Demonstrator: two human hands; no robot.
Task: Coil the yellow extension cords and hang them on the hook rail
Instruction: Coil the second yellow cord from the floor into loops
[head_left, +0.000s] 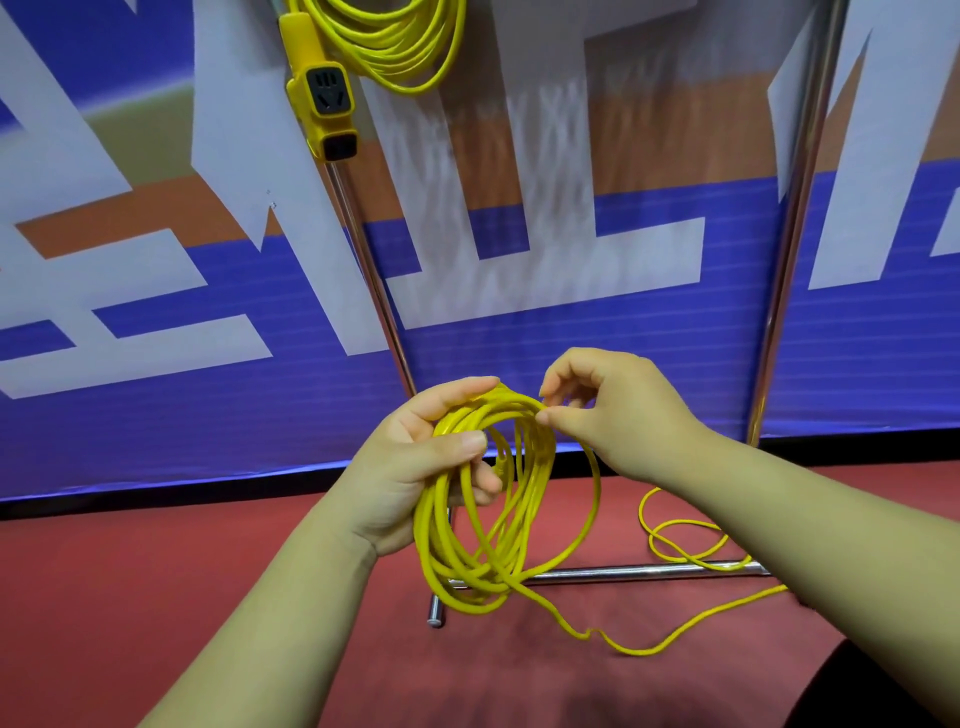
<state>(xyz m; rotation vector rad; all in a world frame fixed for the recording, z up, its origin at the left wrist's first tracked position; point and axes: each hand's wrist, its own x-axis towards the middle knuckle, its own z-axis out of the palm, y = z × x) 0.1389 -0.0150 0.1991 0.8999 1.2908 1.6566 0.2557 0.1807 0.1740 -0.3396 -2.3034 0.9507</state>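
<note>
My left hand grips the top of a coil of yellow extension cord, whose several loops hang down in front of me. My right hand pinches the cord at the top of the coil, just right of my left thumb. A loose tail of the same cord trails over the red floor at the lower right. Another coiled yellow cord hangs at the top of the frame, with its yellow socket block dangling beside it; the hook it hangs from is out of view.
A chrome rack stands ahead: a left upright pole, a right upright pole and a base bar on the red floor. Behind it stretches a blue, white and orange banner.
</note>
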